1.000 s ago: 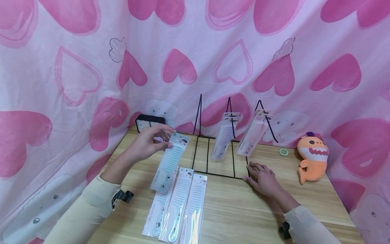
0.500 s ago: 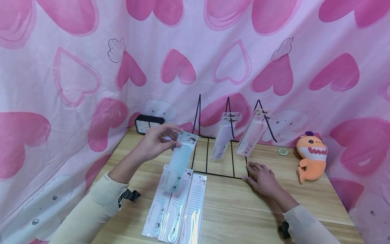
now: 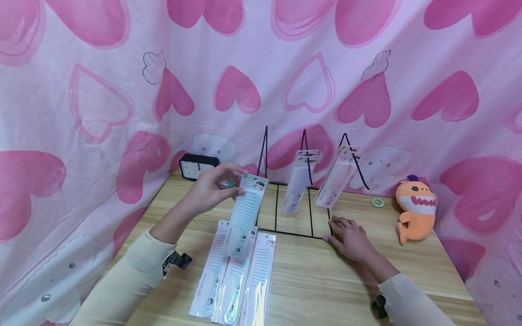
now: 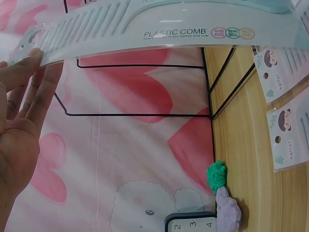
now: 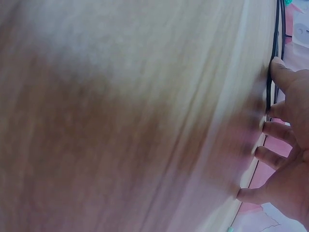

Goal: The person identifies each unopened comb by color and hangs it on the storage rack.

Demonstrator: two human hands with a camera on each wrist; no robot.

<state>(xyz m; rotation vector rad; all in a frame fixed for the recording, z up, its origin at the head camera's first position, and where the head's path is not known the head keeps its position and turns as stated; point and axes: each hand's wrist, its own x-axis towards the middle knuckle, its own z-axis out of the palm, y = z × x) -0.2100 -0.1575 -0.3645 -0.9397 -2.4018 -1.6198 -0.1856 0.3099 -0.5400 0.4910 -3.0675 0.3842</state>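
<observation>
My left hand [image 3: 216,188] pinches the upper corner of a packaged pale-green plastic comb [image 3: 244,213], thumb in front. Its card tilts over the table, its top close to the left upright of a black wire rack [image 3: 276,213]. In the left wrist view, the comb's package [image 4: 169,34] crosses the top, printed "PLASTIC COMB". Two uprights hold hanging packaged combs, one set in the middle [image 3: 297,185] and one at the right [image 3: 336,181]. My right hand [image 3: 350,240] rests at the rack's front right corner, fingers spread, thumb and fingertips touching the wire [image 5: 269,89].
Three packaged combs [image 3: 258,276] lie side by side on the wooden table [image 3: 326,285]. A black-framed clock [image 3: 189,167] stands back left. An orange shark plush [image 3: 418,213] and a pale-green ring [image 3: 377,202] are at the right. A heart-print curtain [image 3: 236,36] hangs behind.
My left hand has carried the comb to the right, towards the rack's left upright, uncovering the clock's face. My right hand has stayed at the rack's corner.
</observation>
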